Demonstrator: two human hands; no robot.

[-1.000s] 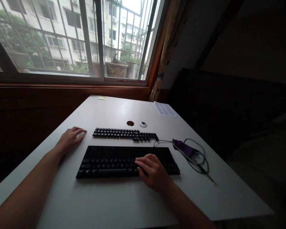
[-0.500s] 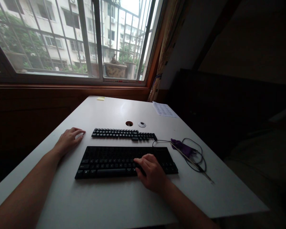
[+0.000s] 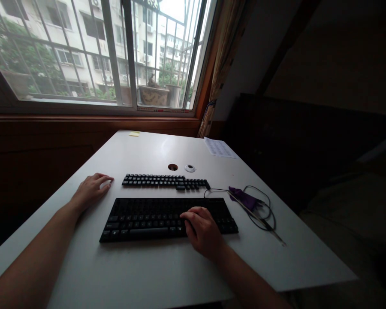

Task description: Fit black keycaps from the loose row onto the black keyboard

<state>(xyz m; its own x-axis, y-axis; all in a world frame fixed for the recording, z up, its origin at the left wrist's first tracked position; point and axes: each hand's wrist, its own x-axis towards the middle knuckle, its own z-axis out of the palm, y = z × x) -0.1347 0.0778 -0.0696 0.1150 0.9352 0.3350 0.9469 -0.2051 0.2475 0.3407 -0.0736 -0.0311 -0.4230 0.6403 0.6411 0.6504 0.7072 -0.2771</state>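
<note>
A black keyboard (image 3: 135,232) lies on the white desk; keycaps sit on its lower rows, while its upper rows look dark and bare. My right hand (image 3: 203,229) is over the right-middle part of it, thumb and fingers drawn together near the keys. Whatever is between those fingertips is hidden. Behind the keyboard, loose black keycaps (image 3: 151,180) stand in neat rows. To the left of them, my left hand (image 3: 91,189) rests on the desk with loosely spread fingers, holding nothing.
On the right lie a coiled cable (image 3: 270,210), a purple cloth (image 3: 243,198) and a thin stick (image 3: 260,219). Printed paper (image 3: 220,148) and a yellow sticky note (image 3: 134,134) are toward the back. A round hole (image 3: 173,167) and its white cover (image 3: 189,168) are beyond the keycaps.
My right thumb has moved up closer to the index finger, uncovering a bottom-row key. My left hand stays in place. The whole view has shifted slightly.
</note>
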